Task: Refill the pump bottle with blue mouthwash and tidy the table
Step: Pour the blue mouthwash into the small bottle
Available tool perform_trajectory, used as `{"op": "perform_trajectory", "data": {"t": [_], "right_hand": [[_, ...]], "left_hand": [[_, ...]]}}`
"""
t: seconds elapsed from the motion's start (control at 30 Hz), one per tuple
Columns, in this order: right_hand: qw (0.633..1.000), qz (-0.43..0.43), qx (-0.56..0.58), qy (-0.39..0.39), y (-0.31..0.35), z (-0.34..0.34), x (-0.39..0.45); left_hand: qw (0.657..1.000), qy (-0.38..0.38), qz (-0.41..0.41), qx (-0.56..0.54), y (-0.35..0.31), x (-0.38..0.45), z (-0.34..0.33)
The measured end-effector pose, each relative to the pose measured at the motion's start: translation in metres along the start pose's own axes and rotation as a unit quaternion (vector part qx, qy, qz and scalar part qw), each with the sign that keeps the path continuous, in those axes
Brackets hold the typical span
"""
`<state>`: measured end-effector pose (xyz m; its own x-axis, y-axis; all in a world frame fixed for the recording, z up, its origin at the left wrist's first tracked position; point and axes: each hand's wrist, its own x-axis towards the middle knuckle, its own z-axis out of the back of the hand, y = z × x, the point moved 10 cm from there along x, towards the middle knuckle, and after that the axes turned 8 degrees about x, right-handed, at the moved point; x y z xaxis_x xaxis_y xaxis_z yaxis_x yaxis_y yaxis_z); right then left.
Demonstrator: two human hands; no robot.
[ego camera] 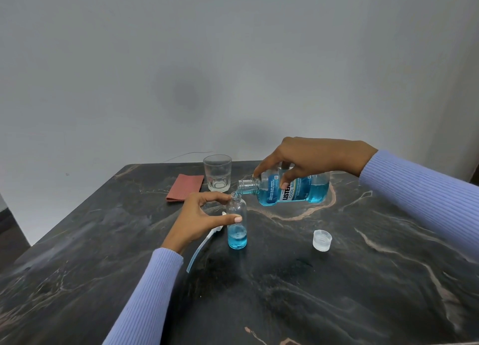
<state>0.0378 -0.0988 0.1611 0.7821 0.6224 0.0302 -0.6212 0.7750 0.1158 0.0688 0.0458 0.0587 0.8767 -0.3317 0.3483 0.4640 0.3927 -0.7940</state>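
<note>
A small clear pump bottle (pixel 237 228) stands upright and uncapped at the middle of the dark marble table (pixel 337 280), its bottom third blue with foamy mouthwash. My left hand (pixel 199 215) holds it between thumb and fingers near the shoulder. My right hand (pixel 308 158) grips the large mouthwash bottle (pixel 293 189) from above, tipped on its side with its open neck right at the small bottle's mouth. Blue liquid runs from one into the other. The pump head with its dip tube (pixel 204 243) lies on the table behind my left hand, partly hidden.
The mouthwash bottle's clear cap (pixel 322 239) lies on the table to the right of the small bottle. An empty drinking glass (pixel 217 173) and a folded reddish cloth (pixel 184 187) sit near the far edge. A grey wall stands behind the table.
</note>
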Motion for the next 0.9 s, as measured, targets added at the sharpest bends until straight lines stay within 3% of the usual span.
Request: {"op": "perform_trajectory", "data": {"t": [0.9], "right_hand": [[0.999, 0.001, -0.035, 0.014, -0.003, 0.0005, 0.0011]], "left_hand": [[1.0, 0.001, 0.004, 0.005, -0.0023, -0.0027, 0.0]]}}
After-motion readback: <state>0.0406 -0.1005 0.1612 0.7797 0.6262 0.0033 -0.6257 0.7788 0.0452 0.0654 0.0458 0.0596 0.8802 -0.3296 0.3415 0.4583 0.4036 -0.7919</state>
